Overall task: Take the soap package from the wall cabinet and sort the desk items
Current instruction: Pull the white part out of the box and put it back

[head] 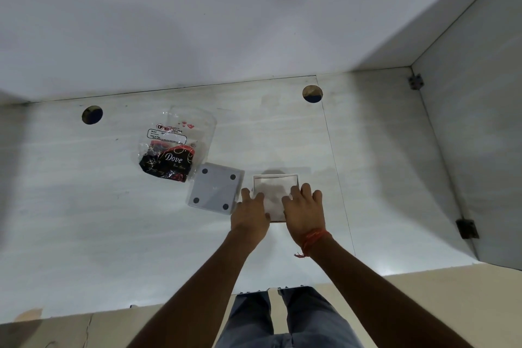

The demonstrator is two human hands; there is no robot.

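A clear plastic soap package point(173, 147) with a dark "Dove" label lies on the pale desk point(84, 206), left of centre. Beside it, to the right, a square grey piece point(215, 188) with a dark round pad at each corner lies flat. Right of that sits a shallow white square tray point(275, 185). My left hand point(250, 213) and my right hand point(303, 209) both rest on the near part of this tray, fingers spread over its left and right sides. A red thread is tied round my right wrist.
Two round cable holes point(92, 115) point(312, 94) pierce the desk near the white back wall. A side panel point(466, 135) with two dark hinges closes off the right. My legs in grey trousers show below the desk's front edge.
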